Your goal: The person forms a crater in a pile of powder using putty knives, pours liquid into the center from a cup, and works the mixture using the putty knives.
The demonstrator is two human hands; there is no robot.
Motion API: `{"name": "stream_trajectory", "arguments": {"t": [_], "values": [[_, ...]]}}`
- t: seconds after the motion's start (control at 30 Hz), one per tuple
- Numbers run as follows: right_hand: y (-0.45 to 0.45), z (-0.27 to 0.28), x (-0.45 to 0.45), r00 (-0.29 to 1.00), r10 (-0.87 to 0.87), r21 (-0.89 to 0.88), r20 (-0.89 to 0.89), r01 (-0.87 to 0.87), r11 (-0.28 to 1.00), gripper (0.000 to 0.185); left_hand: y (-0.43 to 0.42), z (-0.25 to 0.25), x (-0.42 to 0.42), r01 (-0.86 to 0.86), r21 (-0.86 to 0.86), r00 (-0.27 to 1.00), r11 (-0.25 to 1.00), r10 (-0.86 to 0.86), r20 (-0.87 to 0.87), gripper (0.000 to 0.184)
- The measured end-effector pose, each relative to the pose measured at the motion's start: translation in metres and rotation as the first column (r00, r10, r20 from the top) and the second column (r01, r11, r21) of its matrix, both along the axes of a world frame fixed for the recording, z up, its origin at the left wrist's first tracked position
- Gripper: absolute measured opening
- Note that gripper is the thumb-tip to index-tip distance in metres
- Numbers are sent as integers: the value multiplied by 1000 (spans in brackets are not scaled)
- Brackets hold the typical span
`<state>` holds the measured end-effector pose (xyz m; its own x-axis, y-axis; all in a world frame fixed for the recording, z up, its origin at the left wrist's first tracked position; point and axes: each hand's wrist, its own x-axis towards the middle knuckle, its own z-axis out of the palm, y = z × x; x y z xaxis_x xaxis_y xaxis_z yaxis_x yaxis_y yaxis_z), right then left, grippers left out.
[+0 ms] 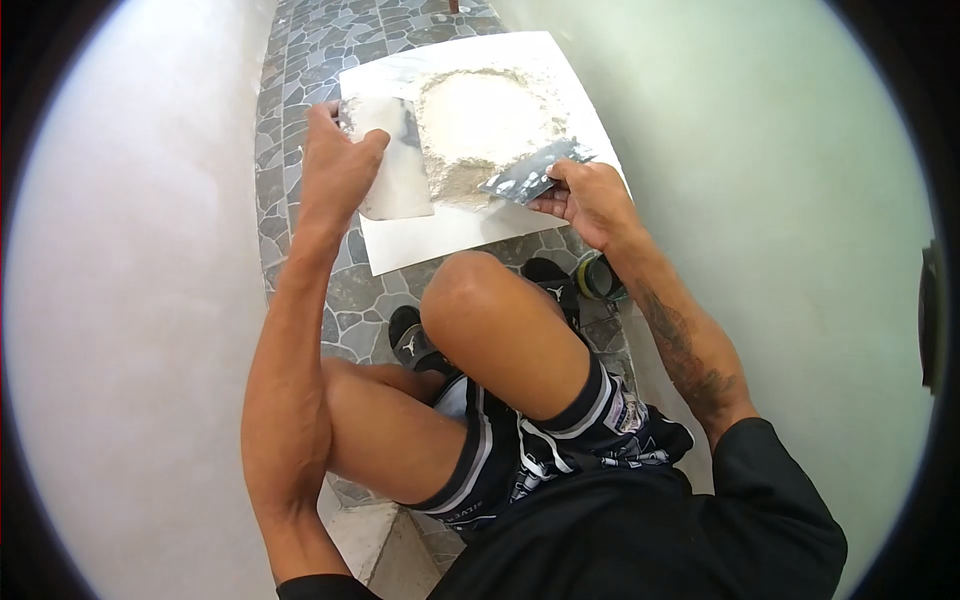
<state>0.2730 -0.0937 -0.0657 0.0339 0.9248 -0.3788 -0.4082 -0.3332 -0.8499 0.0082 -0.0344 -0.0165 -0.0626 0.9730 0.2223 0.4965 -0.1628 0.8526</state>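
A white board (400, 245) lies on the floor in front of my knees. Spread on it is a mound of off-white powder (480, 110), paler in the middle and crumbly round its edge. My left hand (338, 165) grips a flat rectangular scraper plate (402, 180), coated whitish with a dark patch, at the mound's left side. The thumb lies over its face. In my right hand (595, 200) is a dark grey scraper plate (530, 175) smeared with white, tilted against the near right edge of the powder. Fingers partly hide its right end.
A dark round container (600, 278) stands on the stone-patterned floor (345, 295), below my right wrist. Pale walls rise close on the left (140, 300) and right (800, 250). My feet wear black slides (412, 345) near the board's front edge.
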Motion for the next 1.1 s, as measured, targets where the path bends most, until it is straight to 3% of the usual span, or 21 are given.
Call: {"name": "stream_trajectory", "arguments": {"t": [0.17, 0.27, 0.47, 0.6, 0.7, 0.77, 0.83, 0.87, 0.93, 1.1], "values": [[16, 12, -2, 998, 49, 39, 39, -50, 998, 17, 11, -10, 20, 190, 165, 980, 968, -178, -89, 46], [16, 11, -2, 992, 67, 104, 109, -78, 992, 17, 2, -9, 51, 287, 198, 933, 937, -228, -278, 44], [19, 7, -4, 961, 124, 207, 246, -177, 962, 22, -9, -27, 106, 419, 300, 862, 857, -271, -428, 40], [31, 37, -14, 925, 205, 218, 321, -283, 934, 24, 14, -21, 101, 372, 290, 867, 882, -219, -447, 39], [29, 60, -7, 851, 229, 139, 472, -329, 934, 29, 26, -26, 92, 318, 292, 881, 902, -167, -444, 40], [28, 73, 2, 590, 161, 107, 791, -393, 913, 30, 32, -24, 80, 258, 283, 907, 924, -131, -400, 40], [17, 85, 9, 220, 44, 66, 975, -469, 881, 28, 36, -15, 66, 210, 273, 929, 939, -105, -354, 39], [11, 80, 10, 112, -55, 106, 992, -530, 841, 26, 36, -11, 58, 201, 242, 956, 949, -135, -261, 41], [-2, 65, 8, -80, -271, 153, 959, -658, 737, 23, 45, -9, 40, 125, 323, 966, 938, -41, -254, 42], [-20, 31, -18, -187, -289, -29, 939, -880, 474, 14, 41, 11, 14, 24, 273, 998, 962, -7, -62, 40]]}}
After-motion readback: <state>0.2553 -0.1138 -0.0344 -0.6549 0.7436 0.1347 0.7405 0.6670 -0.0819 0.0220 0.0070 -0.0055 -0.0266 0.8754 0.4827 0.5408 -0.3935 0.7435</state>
